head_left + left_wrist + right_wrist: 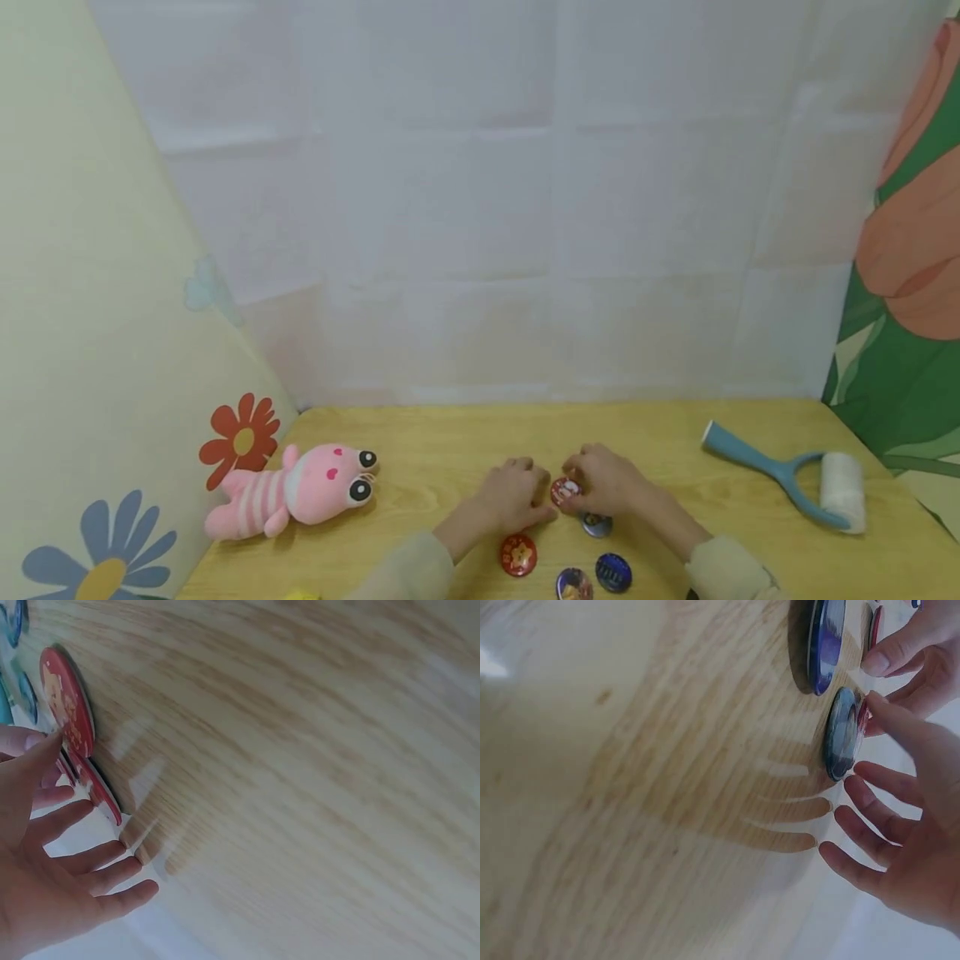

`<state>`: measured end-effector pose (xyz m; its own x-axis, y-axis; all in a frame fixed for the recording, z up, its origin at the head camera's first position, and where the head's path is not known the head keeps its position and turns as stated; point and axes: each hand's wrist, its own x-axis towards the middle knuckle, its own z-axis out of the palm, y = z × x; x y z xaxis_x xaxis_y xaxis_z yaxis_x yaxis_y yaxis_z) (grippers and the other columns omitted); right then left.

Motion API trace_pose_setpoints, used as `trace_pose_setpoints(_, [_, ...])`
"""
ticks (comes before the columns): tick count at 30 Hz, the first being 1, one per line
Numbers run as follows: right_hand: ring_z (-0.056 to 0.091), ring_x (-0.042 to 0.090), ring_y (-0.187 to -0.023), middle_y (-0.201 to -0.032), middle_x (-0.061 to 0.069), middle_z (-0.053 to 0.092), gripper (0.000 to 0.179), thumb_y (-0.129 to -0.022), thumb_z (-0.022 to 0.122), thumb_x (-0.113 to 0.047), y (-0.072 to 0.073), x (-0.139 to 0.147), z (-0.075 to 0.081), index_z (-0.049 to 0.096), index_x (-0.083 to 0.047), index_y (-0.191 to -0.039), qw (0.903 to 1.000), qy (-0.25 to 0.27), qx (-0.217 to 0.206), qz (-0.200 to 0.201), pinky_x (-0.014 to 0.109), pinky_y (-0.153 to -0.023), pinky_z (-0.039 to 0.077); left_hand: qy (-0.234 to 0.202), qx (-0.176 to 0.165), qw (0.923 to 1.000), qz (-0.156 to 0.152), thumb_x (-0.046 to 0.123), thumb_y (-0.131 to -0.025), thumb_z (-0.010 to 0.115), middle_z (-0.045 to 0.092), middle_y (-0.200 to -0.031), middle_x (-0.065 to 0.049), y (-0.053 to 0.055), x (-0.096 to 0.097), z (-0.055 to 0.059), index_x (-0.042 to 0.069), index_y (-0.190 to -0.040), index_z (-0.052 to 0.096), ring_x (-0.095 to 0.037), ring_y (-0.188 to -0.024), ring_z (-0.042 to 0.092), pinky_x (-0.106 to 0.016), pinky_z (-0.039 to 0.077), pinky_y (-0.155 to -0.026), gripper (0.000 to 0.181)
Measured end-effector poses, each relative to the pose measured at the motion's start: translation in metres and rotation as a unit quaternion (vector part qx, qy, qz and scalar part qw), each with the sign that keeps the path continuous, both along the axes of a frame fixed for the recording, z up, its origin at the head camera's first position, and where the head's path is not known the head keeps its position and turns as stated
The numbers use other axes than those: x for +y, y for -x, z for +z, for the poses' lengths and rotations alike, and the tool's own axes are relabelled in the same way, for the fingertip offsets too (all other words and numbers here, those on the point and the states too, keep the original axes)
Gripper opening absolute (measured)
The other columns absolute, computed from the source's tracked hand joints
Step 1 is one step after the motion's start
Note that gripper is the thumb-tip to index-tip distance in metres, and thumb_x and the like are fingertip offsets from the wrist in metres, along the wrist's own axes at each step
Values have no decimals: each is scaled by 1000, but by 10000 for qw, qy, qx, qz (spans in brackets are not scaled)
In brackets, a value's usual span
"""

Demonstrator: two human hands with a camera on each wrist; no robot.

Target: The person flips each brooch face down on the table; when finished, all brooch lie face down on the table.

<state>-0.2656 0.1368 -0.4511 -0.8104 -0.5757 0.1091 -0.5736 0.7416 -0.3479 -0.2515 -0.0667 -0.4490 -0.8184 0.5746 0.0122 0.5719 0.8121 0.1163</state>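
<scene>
Nearest you, at the bottom edge, lies a purple-rimmed badge (574, 585), partly cut off, on the wooden table (465, 429). Pale cuffs (416, 568) end at both your wrists. Just beyond, a dark blue badge (613, 572) lies to the right and a red star badge (518, 555) to the left, near your left thumb.

Farther on, a grey-blue badge (597, 524) lies under the edge of your right hand (609, 481). Your left hand (512, 497) has its fingers spread. Between your hands is a red-and-white badge (566, 492); your right thumb overlaps its near edge, your left fingers are just beside it. Whether your right hand pinches it or only touches it, you cannot tell.

Well to the left, a pink plush toy (300, 493) with striped body lies on its back. Well to the right rests a blue forked handle (757, 462) bearing a white roll (842, 493). Behind everything hangs a creased white sheet (480, 200), with flower-printed walls either side.
</scene>
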Motion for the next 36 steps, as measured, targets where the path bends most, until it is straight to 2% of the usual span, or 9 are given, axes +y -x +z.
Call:
trace_pose_setpoints(10, [50, 14, -80, -88, 0, 55, 45, -71, 86, -28, 2, 0, 3, 68, -5, -105, 9997, 109, 22, 195, 28, -67, 48, -34, 182, 9998, 19, 50, -88, 66, 60, -124, -14, -1, 0, 1, 20, -128, 62, -33, -114, 55, -53, 50, -89, 50])
trace_pose_setpoints(18, [53, 17, -87, -91, -2, 57, 43, -70, 86, -35, 1, -4, -3, 67, -8, -98, 9996, 166, 44, 211, 34, -75, 51, -48, 185, 9997, 133, 49, -87, 67, 60, -124, -15, -5, 0, -2, 22, -127, 63, -32, -112, 56, -51, 51, -86, 47])
trace_pose_setpoints(24, [53, 17, -87, -92, -3, 58, 43, -69, 85, -38, 5, 1, -7, 67, -9, -96, 9984, 409, 206, 319, 34, -74, 49, -45, 140, 9999, -51, 52, -86, 68, 59, -127, -16, -3, 3, 5, 21, -125, 63, -36, -119, 52, -56, 48, -92, 49])
trace_pose_setpoints(28, [55, 17, -89, -94, -2, 60, 43, -71, 84, -38, 7, 5, -4, 66, -8, -97, 9971, 643, 92, 386, 36, -79, 51, -51, 172, 9996, -217, 51, -86, 68, 59, -128, -14, 0, 4, 8, 19, -126, 63, -33, -123, 51, -57, 45, -96, 51])
trace_pose_setpoints(32, [58, 17, -91, -95, -3, 63, 43, -72, 84, -36, 7, 7, 0, 66, -8, -98, 9955, 807, -227, 445, 37, -83, 51, -114, 305, 9983, -483, 48, -85, 70, 65, -116, -5, 2, 3, 8, 16, -119, 67, -23, -112, 55, -49, 46, -96, 47])
trace_pose_setpoints(36, [59, 16, -88, -94, -3, 65, 41, -74, 83, -30, 4, 7, 2, 65, -5, -102, 9919, 1050, -492, 511, 33, -79, 53, -302, 351, 9966, -677, 43, -87, 71, 69, -98, 2, 3, 3, 7, 13, -106, 70, -15, -95, 58, -41, 48, -94, 36])
